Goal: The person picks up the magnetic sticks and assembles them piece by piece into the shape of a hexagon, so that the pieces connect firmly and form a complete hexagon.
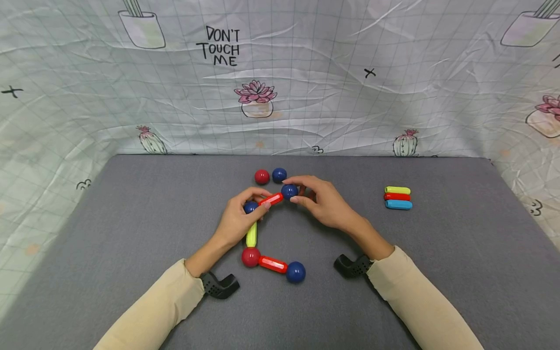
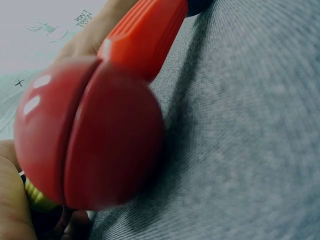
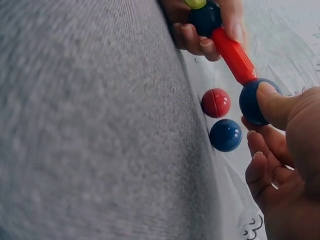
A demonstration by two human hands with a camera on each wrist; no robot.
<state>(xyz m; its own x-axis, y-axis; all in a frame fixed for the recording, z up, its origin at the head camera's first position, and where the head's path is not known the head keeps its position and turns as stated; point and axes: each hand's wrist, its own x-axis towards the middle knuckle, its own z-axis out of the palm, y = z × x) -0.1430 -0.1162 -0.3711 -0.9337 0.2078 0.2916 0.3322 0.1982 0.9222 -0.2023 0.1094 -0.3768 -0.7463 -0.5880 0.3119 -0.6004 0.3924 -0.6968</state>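
Note:
My right hand (image 1: 325,201) pinches a blue ball (image 1: 289,191) between thumb and fingers. That ball touches the end of a red rod (image 3: 235,57), whose other end meets a second blue ball (image 1: 251,207). My left hand (image 1: 236,214) grips this rod close to the second ball, partly covering both. From there a yellow rod (image 1: 251,236) runs down to a red ball (image 2: 90,135). Another red rod (image 1: 273,264) joins the red ball to a blue ball (image 1: 296,272) at the near end of the chain.
Behind my hands, a loose red ball (image 1: 262,177) and a loose blue ball (image 1: 279,175) lie side by side. Yellow, red and blue rods (image 1: 398,205) lie together on the grey table (image 1: 437,272) at the right. A printed cloth (image 1: 306,97) hangs beyond the table's far edge.

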